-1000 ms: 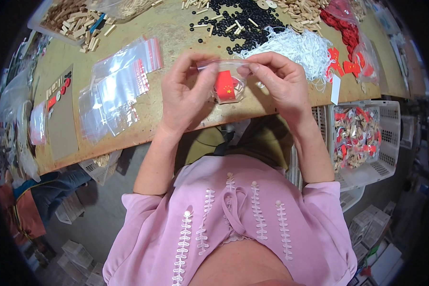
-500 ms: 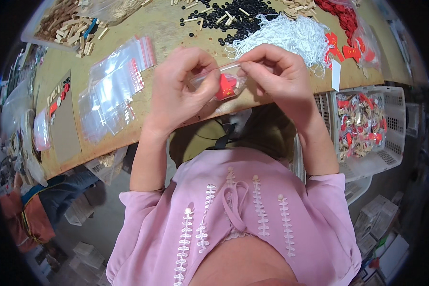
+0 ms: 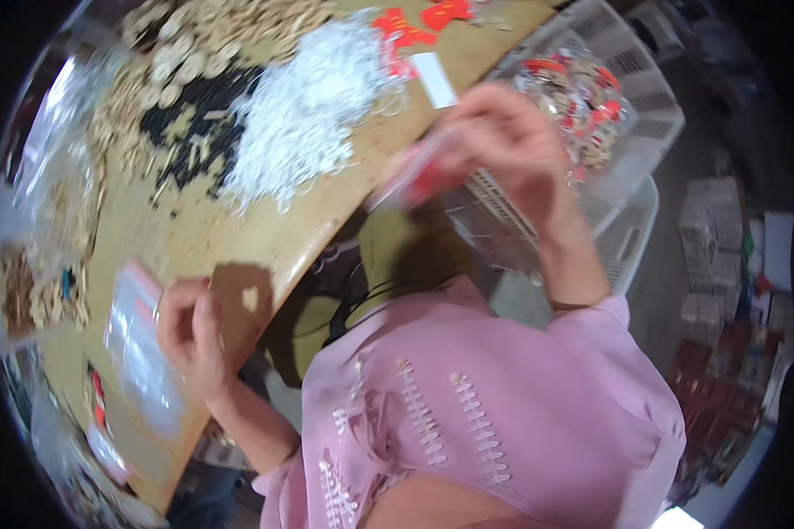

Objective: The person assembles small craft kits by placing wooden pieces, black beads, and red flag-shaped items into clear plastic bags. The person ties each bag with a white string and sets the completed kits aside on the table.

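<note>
My right hand [image 3: 512,145], blurred by motion, pinches a small clear zip bag [image 3: 397,189] with red pieces inside. It is raised past the table's front edge, close to the white crate of filled bags [image 3: 604,110]. My left hand [image 3: 194,331] is over the table with its fingers loosely curled and the thumb apart, and nothing shows in it. Beside it lies a stack of flat clear zip bags [image 3: 146,353] with red strips along their tops.
A heap of white strings [image 3: 304,106] lies on the table [image 3: 318,207] next to black beads [image 3: 198,128] and light wooden pieces [image 3: 238,26]. Red cutouts [image 3: 401,28] and a white card [image 3: 434,79] are near the right edge. A box of wooden sticks [image 3: 18,295] stands at the left.
My hands have parted. The right has carried the zip bag right toward the crate; the left has let go and moved to the stack of bags. The view has turned to the right.
</note>
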A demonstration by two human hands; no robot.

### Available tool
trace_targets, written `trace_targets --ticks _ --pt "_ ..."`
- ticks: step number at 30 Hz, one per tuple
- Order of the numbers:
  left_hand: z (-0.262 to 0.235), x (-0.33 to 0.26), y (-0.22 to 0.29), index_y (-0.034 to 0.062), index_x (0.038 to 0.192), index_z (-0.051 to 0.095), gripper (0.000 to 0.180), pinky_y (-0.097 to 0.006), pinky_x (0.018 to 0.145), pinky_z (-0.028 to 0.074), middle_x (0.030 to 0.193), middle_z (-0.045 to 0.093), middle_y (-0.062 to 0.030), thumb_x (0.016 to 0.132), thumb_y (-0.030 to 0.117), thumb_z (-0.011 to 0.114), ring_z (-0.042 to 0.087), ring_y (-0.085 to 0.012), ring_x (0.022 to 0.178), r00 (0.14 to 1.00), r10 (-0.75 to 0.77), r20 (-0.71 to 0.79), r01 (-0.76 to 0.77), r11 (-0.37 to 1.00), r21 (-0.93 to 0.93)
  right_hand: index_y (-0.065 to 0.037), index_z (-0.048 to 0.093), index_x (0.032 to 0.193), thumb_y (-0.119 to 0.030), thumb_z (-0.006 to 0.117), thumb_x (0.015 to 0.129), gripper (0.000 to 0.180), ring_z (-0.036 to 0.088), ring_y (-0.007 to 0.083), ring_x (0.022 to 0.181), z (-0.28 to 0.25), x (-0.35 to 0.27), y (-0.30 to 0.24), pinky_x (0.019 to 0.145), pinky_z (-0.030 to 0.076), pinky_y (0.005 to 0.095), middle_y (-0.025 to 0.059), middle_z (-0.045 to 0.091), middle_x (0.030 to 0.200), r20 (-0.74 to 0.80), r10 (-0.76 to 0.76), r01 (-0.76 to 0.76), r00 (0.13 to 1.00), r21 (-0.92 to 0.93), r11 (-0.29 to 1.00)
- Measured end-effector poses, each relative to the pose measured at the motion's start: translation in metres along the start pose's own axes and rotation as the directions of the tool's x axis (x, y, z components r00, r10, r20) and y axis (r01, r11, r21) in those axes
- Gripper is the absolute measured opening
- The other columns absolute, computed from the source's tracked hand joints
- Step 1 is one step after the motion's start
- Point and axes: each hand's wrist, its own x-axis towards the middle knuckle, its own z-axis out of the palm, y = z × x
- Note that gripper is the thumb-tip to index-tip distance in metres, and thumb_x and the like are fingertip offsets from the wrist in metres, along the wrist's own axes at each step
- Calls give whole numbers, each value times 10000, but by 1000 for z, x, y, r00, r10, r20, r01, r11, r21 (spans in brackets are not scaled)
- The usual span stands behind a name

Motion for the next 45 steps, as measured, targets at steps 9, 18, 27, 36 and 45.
trace_targets --ticks 9,18,27,36,45 --pt "0 -1 4 22 874 676 76 -336 692 503 806 677 -97 914 81 700 640 -215 755 974 219 51 -223 915 337 15 702 1182 -74 614 1042 187 697 134 980 -96 -9 -9 910 559 280 94 743 1112 -334 -615 126 714 -803 582" --pt "-113 -35 -38 49 908 674 325 -417 794 510 901 670 -118 818 315 838 610 -296 865 859 104 -501 400 473 785 16 697 1051 29 617 998 97 683 119 852 57 18 50 804 540 259 75 728 947 252 -191 300 949 -522 798" --pt "-140 -48 -63 -2 905 689 169 -327 734 500 840 689 -104 928 163 722 630 -209 777 797 -55 -602 417 771 481 39 686 1071 -3 563 1031 136 697 138 843 138 20 57 775 565 274 87 723 938 549 -40 261 835 -331 907" --pt "-63 -36 17 76 885 681 86 -393 758 466 881 631 -67 831 70 747 594 -283 822 927 370 -53 -218 650 728 18 691 1114 -104 587 1042 176 675 74 700 197 42 63 554 475 180 73 748 907 698 265 -172 666 -202 964" --pt "-35 -22 6 80 939 699 125 -345 720 519 911 655 -54 836 79 772 633 -232 785 939 307 -153 -174 811 558 4 698 946 -192 686 1006 205 650 54 618 184 37 61 502 476 192 34 718 812 684 362 -378 633 -134 916"
